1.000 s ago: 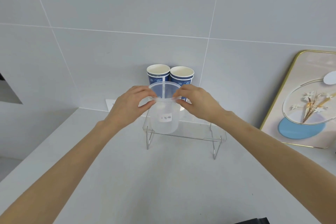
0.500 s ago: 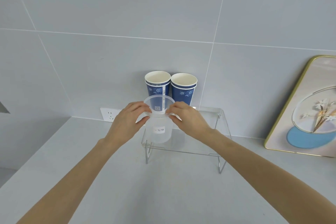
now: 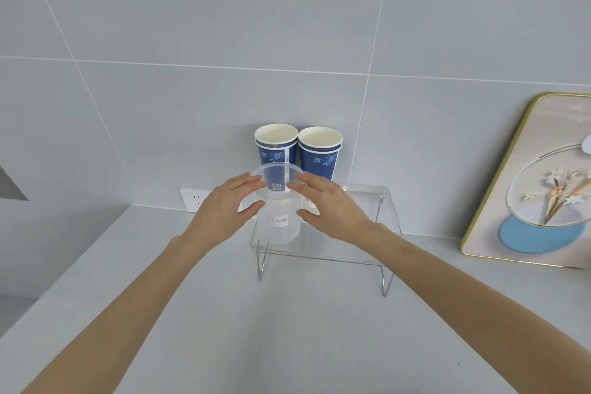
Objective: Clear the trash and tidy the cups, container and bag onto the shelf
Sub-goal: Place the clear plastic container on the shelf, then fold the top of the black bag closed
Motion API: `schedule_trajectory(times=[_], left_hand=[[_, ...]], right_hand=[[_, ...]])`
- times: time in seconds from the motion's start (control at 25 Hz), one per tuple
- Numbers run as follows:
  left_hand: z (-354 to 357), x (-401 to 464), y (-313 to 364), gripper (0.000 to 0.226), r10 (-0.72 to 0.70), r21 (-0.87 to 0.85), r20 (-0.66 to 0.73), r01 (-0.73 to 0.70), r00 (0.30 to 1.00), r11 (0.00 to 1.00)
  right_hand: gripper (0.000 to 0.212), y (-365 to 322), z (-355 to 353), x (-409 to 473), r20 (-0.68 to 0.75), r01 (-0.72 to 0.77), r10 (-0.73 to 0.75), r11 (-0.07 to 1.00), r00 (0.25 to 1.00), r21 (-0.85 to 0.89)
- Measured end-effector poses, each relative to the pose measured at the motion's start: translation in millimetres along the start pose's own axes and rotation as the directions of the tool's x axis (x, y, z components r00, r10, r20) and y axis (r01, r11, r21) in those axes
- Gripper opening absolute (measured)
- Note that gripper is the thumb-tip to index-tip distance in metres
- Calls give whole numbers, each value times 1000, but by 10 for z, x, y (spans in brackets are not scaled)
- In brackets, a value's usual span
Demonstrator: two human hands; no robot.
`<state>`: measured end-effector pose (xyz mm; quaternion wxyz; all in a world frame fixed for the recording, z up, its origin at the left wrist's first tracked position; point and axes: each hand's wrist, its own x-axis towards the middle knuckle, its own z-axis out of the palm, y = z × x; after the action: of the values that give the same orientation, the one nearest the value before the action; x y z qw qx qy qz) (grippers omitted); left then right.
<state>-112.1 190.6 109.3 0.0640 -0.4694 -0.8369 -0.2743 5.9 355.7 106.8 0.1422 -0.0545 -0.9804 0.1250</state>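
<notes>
A clear plastic container [image 3: 281, 224] with a small white label stands upright at the front left of the clear acrylic shelf [image 3: 351, 243]. Behind it on the shelf, against the wall, stand two stacks of blue paper cups [image 3: 276, 150] [image 3: 319, 153]. My left hand [image 3: 224, 211] is just left of the container and my right hand [image 3: 332, 205] just right of it. Both have their fingers spread, a little apart from the container's sides, holding nothing.
The shelf stands on thin metal legs on a grey counter [image 3: 287, 329] against a grey tiled wall. A gold-framed flower picture [image 3: 540, 189] leans on the wall at the right. A white wall socket [image 3: 192, 200] sits to the left of the shelf.
Both hands held the container by its rim and set it down on the shelf. They have now let go and opened, drawing slightly away from it.
</notes>
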Motion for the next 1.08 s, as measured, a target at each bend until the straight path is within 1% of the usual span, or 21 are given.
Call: schedule_trajectory(times=[0.08,0.2,0.36,0.44,0.56,0.68,0.84,0.92,1.0,1.08], left_hand=[[-51,-72,97,39,9,21,28,-9,1000,1000],[-102,-221,294,40,19,38,33,-20,999,999],[15,-545,657,41,21,26,71,-23,997,999],[158,-729,842,42,8,-3,117,-7,993,1000],[440,-1030,1092,45,-14,-19,228,19,973,1000],[716,-1257,1288,50,-29,-19,344,37,939,999],[1068,-1493,1524,55,-46,-35,503,74,863,997],[1235,-1592,1637,55,-42,-51,554,84,831,995],[1400,-1691,1764,55,-42,-68,595,102,803,992],[1548,-1784,1870,55,-57,-78,636,137,770,987]], right_hand=[[54,-3,-28,-116,34,-15,16,999,999,-44],[54,-11,-106,-345,58,-43,48,996,997,-79],[52,38,-142,-820,75,-88,91,995,993,-40],[52,106,-118,-1098,116,-121,123,992,986,-18],[51,255,-63,-1535,194,-186,183,983,964,-4],[51,393,-39,-1928,235,-259,245,965,941,31],[48,591,30,-2395,304,-350,324,936,896,36],[46,678,66,-2589,332,-395,360,918,872,41],[46,748,119,-2793,360,-465,414,883,836,66],[46,799,186,-2984,399,-567,488,818,776,102]])
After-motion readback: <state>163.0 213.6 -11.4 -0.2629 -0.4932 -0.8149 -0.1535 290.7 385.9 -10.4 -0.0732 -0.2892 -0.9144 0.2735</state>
